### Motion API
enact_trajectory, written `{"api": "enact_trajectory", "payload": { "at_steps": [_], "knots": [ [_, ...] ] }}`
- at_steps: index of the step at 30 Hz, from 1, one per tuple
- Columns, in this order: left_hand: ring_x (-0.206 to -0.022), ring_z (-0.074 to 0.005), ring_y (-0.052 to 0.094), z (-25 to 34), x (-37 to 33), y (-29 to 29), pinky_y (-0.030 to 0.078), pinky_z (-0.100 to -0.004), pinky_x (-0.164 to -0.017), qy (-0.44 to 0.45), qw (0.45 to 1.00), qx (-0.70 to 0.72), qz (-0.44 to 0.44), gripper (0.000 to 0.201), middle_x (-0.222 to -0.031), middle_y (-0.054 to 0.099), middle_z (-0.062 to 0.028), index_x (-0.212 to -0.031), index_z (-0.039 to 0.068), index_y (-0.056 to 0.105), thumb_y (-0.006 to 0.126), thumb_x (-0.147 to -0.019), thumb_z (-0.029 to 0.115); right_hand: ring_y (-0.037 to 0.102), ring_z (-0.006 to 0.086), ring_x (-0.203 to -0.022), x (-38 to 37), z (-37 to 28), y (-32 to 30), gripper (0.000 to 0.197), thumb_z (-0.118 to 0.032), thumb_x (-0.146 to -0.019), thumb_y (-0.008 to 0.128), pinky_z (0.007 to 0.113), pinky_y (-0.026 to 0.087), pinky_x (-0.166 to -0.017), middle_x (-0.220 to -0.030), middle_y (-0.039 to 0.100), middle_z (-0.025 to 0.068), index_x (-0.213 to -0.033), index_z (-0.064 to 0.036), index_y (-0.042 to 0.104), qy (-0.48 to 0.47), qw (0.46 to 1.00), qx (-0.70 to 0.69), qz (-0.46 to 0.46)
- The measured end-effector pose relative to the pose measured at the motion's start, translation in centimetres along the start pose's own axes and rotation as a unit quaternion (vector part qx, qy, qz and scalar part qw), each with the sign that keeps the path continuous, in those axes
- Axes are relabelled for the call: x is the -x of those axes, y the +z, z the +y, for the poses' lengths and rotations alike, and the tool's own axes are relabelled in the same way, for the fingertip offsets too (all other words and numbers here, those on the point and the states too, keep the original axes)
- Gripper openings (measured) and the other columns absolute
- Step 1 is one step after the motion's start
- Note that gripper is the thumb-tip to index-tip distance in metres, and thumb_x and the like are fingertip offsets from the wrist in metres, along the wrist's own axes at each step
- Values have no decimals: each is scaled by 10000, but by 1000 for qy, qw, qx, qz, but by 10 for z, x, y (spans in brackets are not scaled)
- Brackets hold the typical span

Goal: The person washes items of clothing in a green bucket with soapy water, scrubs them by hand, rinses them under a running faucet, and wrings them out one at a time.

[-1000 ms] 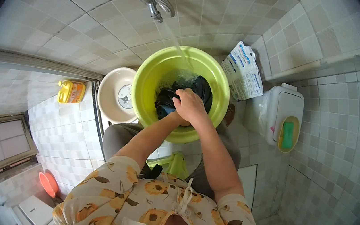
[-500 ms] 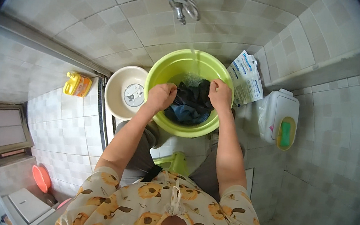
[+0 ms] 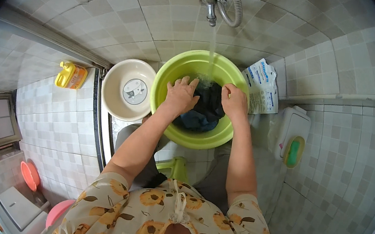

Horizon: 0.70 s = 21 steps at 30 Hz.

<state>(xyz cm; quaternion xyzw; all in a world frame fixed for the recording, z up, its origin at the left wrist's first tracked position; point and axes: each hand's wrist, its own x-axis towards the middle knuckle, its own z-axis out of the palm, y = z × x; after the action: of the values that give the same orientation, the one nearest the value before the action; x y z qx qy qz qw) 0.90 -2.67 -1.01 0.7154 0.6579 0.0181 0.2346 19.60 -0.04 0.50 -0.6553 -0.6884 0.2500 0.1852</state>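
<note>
A large lime-green basin [image 3: 179,65] stands between my legs, with black cloth [image 3: 211,102] and dark blue cloth [image 3: 195,121] in it. Water runs from the metal tap [image 3: 210,8] into the far part of the basin and foams there. My left hand [image 3: 180,96] is over the basin's left side, fingers spread and holding nothing. At the right side of the basin, my right hand [image 3: 234,103] is closed, pinching the edge of the black cloth. The cloth's lower folds lie in the bottom of the basin.
A cream basin [image 3: 117,74] touches the left side. Further left is a yellow jug [image 3: 71,76]. On the right are a white printed pouch [image 3: 263,88], a pale bin [image 3: 293,125] and a dish with a green block [image 3: 292,153]. A green stool [image 3: 178,169] is beneath me.
My left hand has let go of the black cloth and spread its fingers. My right hand stays closed at the cloth. The whole view has shifted a little.
</note>
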Motion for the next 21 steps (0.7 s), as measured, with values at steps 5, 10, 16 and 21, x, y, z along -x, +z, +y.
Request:
{"api": "enact_trajectory", "payload": {
  "at_steps": [5, 10, 16, 21],
  "knots": [
    [-1206, -332, 442, 13, -17, -7, 308, -554, -1026, 10, 998, 43, 41, 629, -1325, 436, -148, -1379, 130, 382, 625, -830, 317, 598, 384, -862, -9, -2, 5, 253, -249, -916, 464, 465, 471, -753, -885, 644, 171, -958, -57, 624, 15, 998, 25, -50],
    [-1207, -345, 449, 8, -26, -7, 338, -499, -1006, -13, 999, 27, 41, 609, -1343, 438, -165, -1377, 150, 385, 608, -844, 341, 594, 373, -894, -7, -12, 5, 248, -257, -912, 491, 460, 472, -770, -918, 644, 165, -984, -55, 616, 14, 995, 41, -95],
    [-1221, -350, 438, -9, -23, -10, 346, -512, -998, -16, 999, 36, 31, 609, -1366, 421, -163, -1379, 157, 385, 614, -840, 326, 575, 366, -983, 3, -3, 30, 338, -260, -870, 581, 455, 469, -828, -1047, 606, 188, -1140, -57, 564, -21, 979, 56, -197],
    [-1210, -355, 440, -1, -21, -24, 357, -509, -990, -8, 994, 107, -15, 601, -1344, 433, -160, -1371, 139, 400, 623, -836, 297, 469, 454, -1166, 30, 2, 79, 928, -417, -699, 753, 477, 444, -938, -1411, 333, 232, -1455, -281, 231, -60, 895, 211, -388]
  ]
}}
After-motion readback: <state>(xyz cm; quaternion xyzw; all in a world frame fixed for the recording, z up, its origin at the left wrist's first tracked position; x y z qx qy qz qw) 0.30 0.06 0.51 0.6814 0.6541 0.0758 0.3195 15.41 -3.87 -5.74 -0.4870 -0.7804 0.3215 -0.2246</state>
